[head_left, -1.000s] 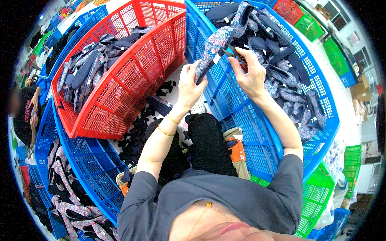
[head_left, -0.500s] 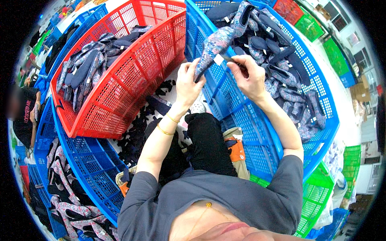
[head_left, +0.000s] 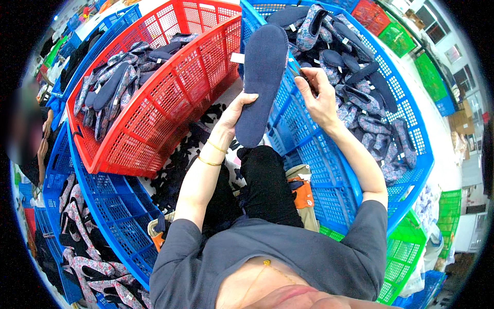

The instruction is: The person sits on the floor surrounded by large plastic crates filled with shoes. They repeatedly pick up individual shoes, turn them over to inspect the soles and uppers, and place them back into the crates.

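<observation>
Shirt, gray with short sleeves: that is the nearest thing I see on the person at work. A thin gold necklace hangs at the neck. Past that are two legs in black pants.

The left hand has two gold bracelets behind it. It pinches a soft shoe by the side, with the thumb flat on the sole. The shoe is up in the air, over the gap between a red basket and a big blue basket. Its dark blue bottom faces the person, and the wide end points up and away. A white tag sticks out on its left side.

The right hand is near the shoe but not touching it. Its thumb and fingers are pressed together on a small dark thing. I can't tell what that is.

Down on the floor there are lots of dark scraps. The blue basket on the right is full of flowery shoes, and the red one has a pile too. Away at the left edge is another person. Far off on the right I see green crates.
</observation>
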The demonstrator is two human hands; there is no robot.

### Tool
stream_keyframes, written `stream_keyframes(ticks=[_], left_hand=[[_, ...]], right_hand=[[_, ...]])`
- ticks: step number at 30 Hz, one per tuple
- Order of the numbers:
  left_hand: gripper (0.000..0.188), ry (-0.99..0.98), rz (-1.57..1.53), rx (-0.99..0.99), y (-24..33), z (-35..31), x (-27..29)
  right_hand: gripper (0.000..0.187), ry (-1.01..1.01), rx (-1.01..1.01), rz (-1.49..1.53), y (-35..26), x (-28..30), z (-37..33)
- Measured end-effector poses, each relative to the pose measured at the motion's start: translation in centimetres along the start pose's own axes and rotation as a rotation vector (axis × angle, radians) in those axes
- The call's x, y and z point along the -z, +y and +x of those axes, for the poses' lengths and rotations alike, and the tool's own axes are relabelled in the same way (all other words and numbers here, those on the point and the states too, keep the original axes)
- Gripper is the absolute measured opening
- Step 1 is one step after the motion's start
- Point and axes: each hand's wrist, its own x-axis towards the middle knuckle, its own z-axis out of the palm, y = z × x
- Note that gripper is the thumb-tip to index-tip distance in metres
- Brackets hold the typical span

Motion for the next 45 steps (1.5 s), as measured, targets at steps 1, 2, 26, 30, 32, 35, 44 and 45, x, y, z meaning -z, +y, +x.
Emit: stream_keyframes(ticks=[1, 2, 26, 30, 32, 35, 44, 45], left_hand=[[0.048, -0.023, -0.003, 0.011, -0.3, 0.1, 0.2], [0.049, -0.045, -0.005, 0.023, -0.5, 0.2, 0.3], [0.05, -0.139, -0.115, 0.175, -1.9, -0.3, 0.0], [0.049, -0.179, -0.098, 0.181, -1.6, -0.4, -0.4], [0.047, -0.186, -0.049, 0.136, -1.5, -0.5, -0.5], [0.047, -0.118, 0.162, -0.005, -0.9, -0.4, -1.4], [0.055, -0.045, 0.777, -0.268, -1.4, 0.9, 1.3], [0.055, -0.025, 0.879, -0.272, -1.6, 0.9, 1.4]], right_hand=[[0.026, -0.008, 0.001, 0.029, 0.0, 0.0, 0.0], [0.026, 0.016, -0.011, 0.064, 0.0, -0.1, 0.1], [0.027, 0.103, 0.008, 0.195, 0.2, 0.2, 0.1], [0.025, 0.112, 0.029, 0.185, 0.0, 0.3, 0.2], [0.023, 0.079, -0.069, 0.258, 0.2, 1.1, 0.1], [0.019, 0.117, -0.166, 0.422, -0.3, 1.8, 0.5], [0.04, -0.097, 0.199, -0.185, -2.8, 2.5, 5.6], [0.03, -0.167, 0.24, -0.333, -2.1, 3.2, 6.6]])
